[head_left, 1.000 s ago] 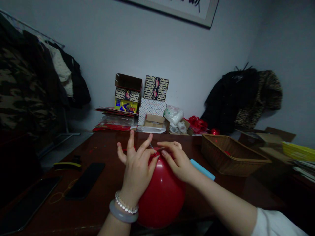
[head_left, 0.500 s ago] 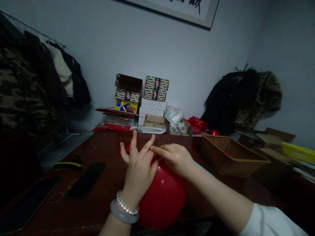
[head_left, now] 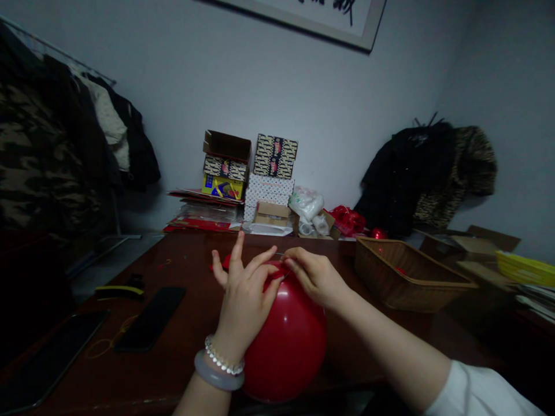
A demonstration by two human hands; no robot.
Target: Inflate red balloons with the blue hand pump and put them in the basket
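A round, inflated red balloon stands upright in front of me at the table's near edge, its neck at the top between my hands. My left hand pinches the neck between thumb and index finger, while its other fingers are spread. Close against it, my right hand has its thumb and fingertips pressed together just above the neck. A thin strand shows between the right fingertips and a left finger; what it is made of I cannot tell. Behind the left hand, a small red piece lies partly hidden.
On the dark red table lie a black phone, a larger dark device and a yellow-edged black item at left. A wicker basket stands at right. Boxes and plastic rolls line the back.
My right hand has drawn back slightly from the left fingers and its fingertips have curled into a pinch. The thin strand between the hands now shows. My left hand has barely moved.
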